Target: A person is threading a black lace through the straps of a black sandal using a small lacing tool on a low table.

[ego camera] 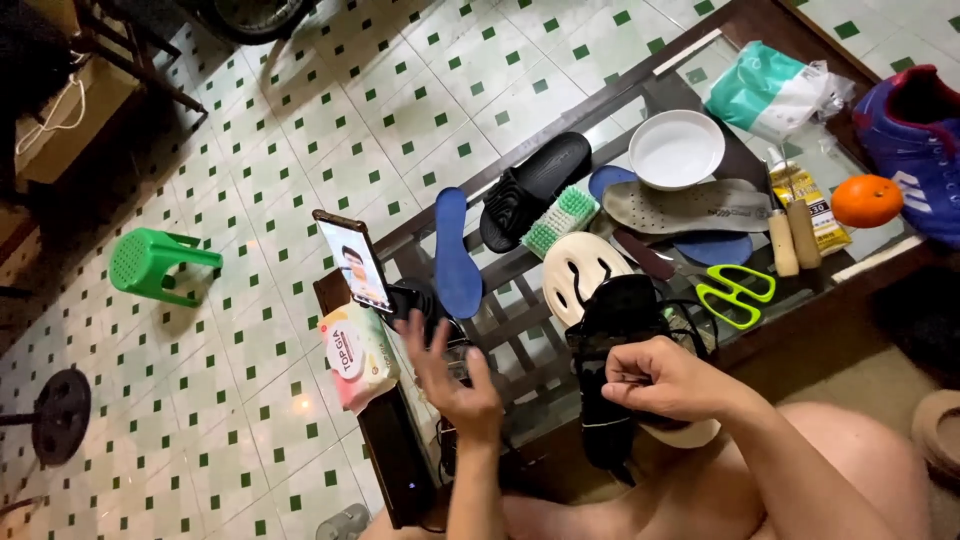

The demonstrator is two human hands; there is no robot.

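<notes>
Right hand: my right hand [668, 380] is clamped on the black shoe [612, 350], at the near edge of the glass table [700, 75].
Left hand: my left hand [450, 375] is spread wide, holding nothing, left of the shoe.
Scissors: green scissors [738, 290] lie right of the shoe.

A low glass surface [650, 85] with a dark wooden frame stands on the floor [400, 110] of white tiles with green squares. On the glass lie a black sandal [535, 185], a green brush [562, 218], a blue insole [457, 250], a grey insole [688, 205], a white bowl [676, 148], a cream sole [578, 268], green scissors [737, 290], an orange [866, 200], a blue shoe [915, 140] and a green-and-white bag [775, 90]. At its near-left corner a phone [352, 262] stands propped, with a wipes pack [358, 355] beside it. On the floor sit a green stool [155, 263] and a dark weight plate [60, 415].
</notes>
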